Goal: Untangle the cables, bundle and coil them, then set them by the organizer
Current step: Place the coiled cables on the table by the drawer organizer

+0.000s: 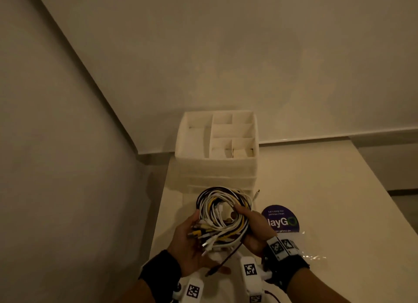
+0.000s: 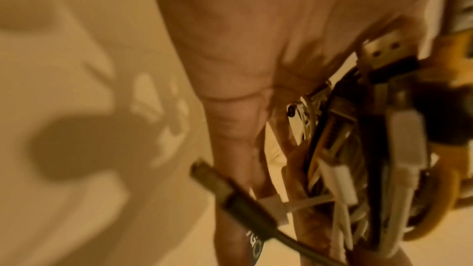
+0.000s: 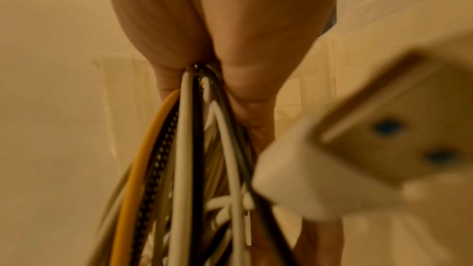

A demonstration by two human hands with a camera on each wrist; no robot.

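A coil of white, yellow and black cables (image 1: 222,214) hangs between both hands above the table, just in front of the white organizer (image 1: 217,167). My left hand (image 1: 192,241) cradles the plug ends from below, with its fingers curled round them. My right hand (image 1: 251,223) grips the coil's right side, thumb over the strands. A dark cable end (image 1: 214,268) dangles below the hands. In the left wrist view several USB plugs (image 2: 340,135) press against my palm and a dark plug (image 2: 220,185) sticks out. The right wrist view shows cable strands (image 3: 184,149) pinched between fingers and a blurred white USB plug (image 3: 358,149).
The organizer has several top compartments (image 1: 233,130) and drawers in front, and stands against the back wall. A purple round sticker (image 1: 280,219) and a clear plastic bag (image 1: 309,246) lie on the table (image 1: 316,189) to the right. A wall runs along the left.
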